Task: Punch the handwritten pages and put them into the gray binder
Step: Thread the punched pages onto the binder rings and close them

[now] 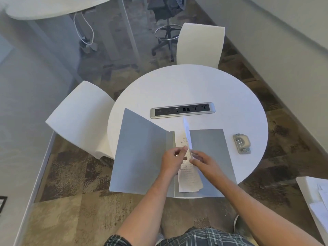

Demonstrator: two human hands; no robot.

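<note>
The gray binder [140,157] lies open on the round white table [195,86], its left cover hanging past the table edge. Handwritten lined pages [189,180] rest near its spine. One page [187,134] stands up on edge, lifted above the others. My left hand [173,159] pinches that page's lower part from the left. My right hand [204,161] grips it from the right, fingers closed on the paper. A gray hole punch [241,143] sits on the table to the right of the binder, apart from both hands.
A silver power and socket strip [182,110] is set into the table behind the binder. White chairs stand at the far side [200,45] and left [79,118]. More white papers [319,201] lie on a surface at the right edge.
</note>
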